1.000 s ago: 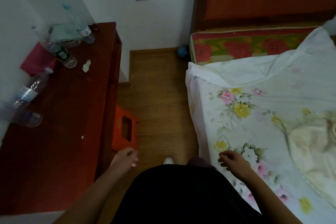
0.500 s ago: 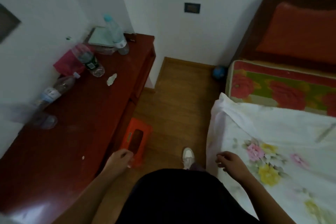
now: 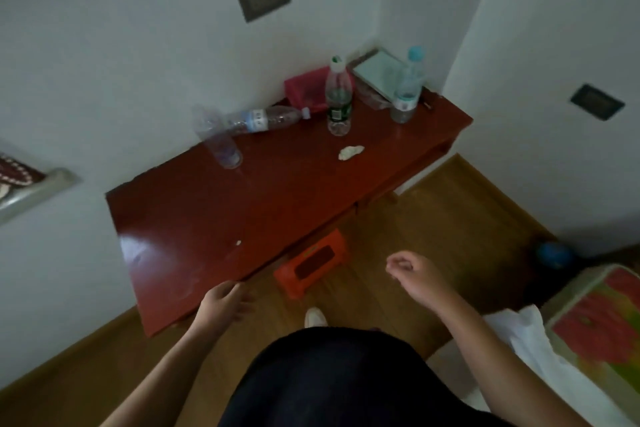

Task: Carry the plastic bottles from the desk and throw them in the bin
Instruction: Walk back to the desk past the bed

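Several clear plastic bottles stand or lie at the back of the dark red desk (image 3: 277, 204). A green-label bottle (image 3: 338, 97) and a blue-capped bottle (image 3: 407, 87) stand upright. A third bottle (image 3: 263, 118) lies on its side by the wall, and a capless one (image 3: 218, 140) leans in front of it. My left hand (image 3: 223, 302) hangs at the desk's near edge, fingers relaxed, holding nothing. My right hand (image 3: 414, 270) hovers over the floor, loosely curled and empty. No bin is in view.
An orange plastic stool (image 3: 311, 263) sits half under the desk. A crumpled tissue (image 3: 350, 151), a red pouch (image 3: 304, 87) and a flat box (image 3: 377, 71) lie on the desk. The bed (image 3: 595, 333) is at the right, with a blue ball (image 3: 553, 255) on the wooden floor.
The view has swung left from the bed toward the desk, which now fills the centre. Both hands stay empty; the right has moved off the bedsheet and over the floor.
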A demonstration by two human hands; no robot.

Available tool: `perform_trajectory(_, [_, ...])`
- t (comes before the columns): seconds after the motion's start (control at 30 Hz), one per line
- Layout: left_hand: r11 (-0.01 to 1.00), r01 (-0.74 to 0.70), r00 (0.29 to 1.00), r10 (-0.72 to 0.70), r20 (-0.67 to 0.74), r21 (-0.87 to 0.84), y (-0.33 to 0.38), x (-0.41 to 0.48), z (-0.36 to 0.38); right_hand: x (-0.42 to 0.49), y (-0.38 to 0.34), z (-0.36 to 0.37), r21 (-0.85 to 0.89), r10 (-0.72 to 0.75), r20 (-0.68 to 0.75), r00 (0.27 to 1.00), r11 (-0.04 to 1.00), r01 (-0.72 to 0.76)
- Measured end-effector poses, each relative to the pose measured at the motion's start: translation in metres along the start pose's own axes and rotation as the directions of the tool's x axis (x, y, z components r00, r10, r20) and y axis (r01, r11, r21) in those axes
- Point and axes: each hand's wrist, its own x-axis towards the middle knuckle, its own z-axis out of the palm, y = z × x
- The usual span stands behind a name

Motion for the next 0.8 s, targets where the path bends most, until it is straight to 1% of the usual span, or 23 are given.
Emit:
perform_trajectory(0.1, [0.997,-0.060,0.996,0.057,-0.067,-0.050,0.004,0.001,-0.016,0.018,-0.040,0.005,-0.044,-0.090,0.034,0.995,0.995,0.091])
perform_trajectory(0.2, [0.988,-0.114,0.984,0.098,-0.150,-0.105,0.011,0.007,-0.036,0.036,-0.086,0.010,-0.054,-0.179,0.057,0.982,0.982,0.182])
perform_trajectory(0.3, [0.974,-0.176,0.964,0.142,-0.224,-0.140,0.020,0.022,-0.057,0.051,-0.133,0.015,-0.070,-0.272,-0.006,0.962,0.960,0.271])
perform_trajectory(0.43, [0.954,-0.218,0.947,0.155,-0.282,-0.208,0.042,0.057,-0.082,0.074,-0.182,0.016,-0.052,-0.339,-0.115,0.934,0.941,0.336])
perform_trajectory(0.53, [0.952,-0.256,0.926,0.193,-0.325,-0.165,0.070,0.094,-0.100,0.096,-0.210,0.011,-0.044,-0.322,-0.174,0.931,0.947,0.319])
perform_trajectory(0.63, [0.953,-0.277,0.907,0.218,-0.359,-0.121,0.105,0.136,-0.113,0.121,-0.231,-0.001,-0.007,-0.254,-0.283,0.925,0.965,0.263])
perform_trajectory(0.7, [0.951,-0.286,0.910,0.231,-0.345,-0.120,0.125,0.163,-0.117,0.138,-0.241,-0.009,0.036,-0.209,-0.360,0.909,0.971,0.237])
perform_trajectory(0.8, [0.953,-0.292,0.919,0.254,-0.302,-0.086,0.147,0.199,-0.114,0.161,-0.248,-0.020,0.079,-0.146,-0.423,0.894,0.977,0.197])
